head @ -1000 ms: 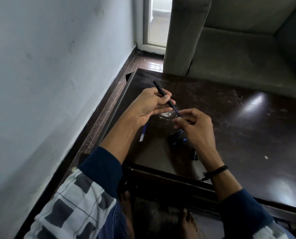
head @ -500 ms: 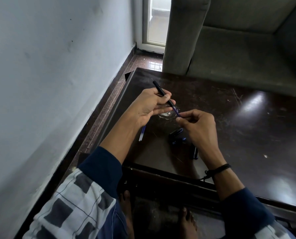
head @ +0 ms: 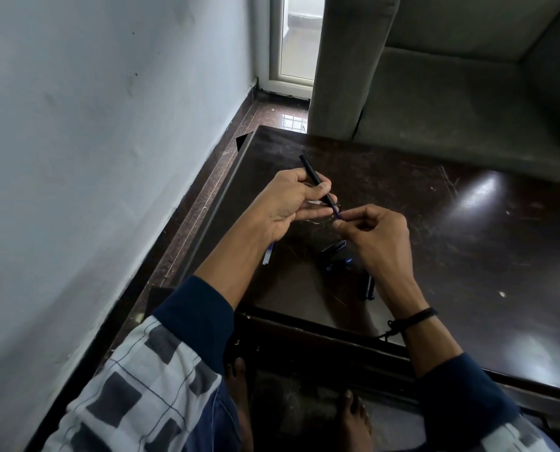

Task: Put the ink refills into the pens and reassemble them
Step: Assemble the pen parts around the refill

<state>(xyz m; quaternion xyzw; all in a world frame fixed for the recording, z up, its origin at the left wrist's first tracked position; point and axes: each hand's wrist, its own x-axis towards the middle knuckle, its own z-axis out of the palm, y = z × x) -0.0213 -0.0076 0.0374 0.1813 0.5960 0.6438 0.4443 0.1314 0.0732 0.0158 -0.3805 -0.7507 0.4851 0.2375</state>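
My left hand grips a black pen barrel, tilted with its closed end pointing up and away. A blue ink refill sticks out of the barrel's lower end. My right hand pinches the tip of that refill between thumb and forefinger. On the dark table under my hands lie black and blue pen parts, another black piece nearer the front edge, and a spare refill partly hidden by my left wrist.
A white wall runs along the left of the table. A grey sofa stands behind the table's far edge. Bare feet show below the table's front edge.
The right hand has slid toward the barrel, pushing the refill deeper in; less blue shows between the hands. The left hand holds the barrel almost still.
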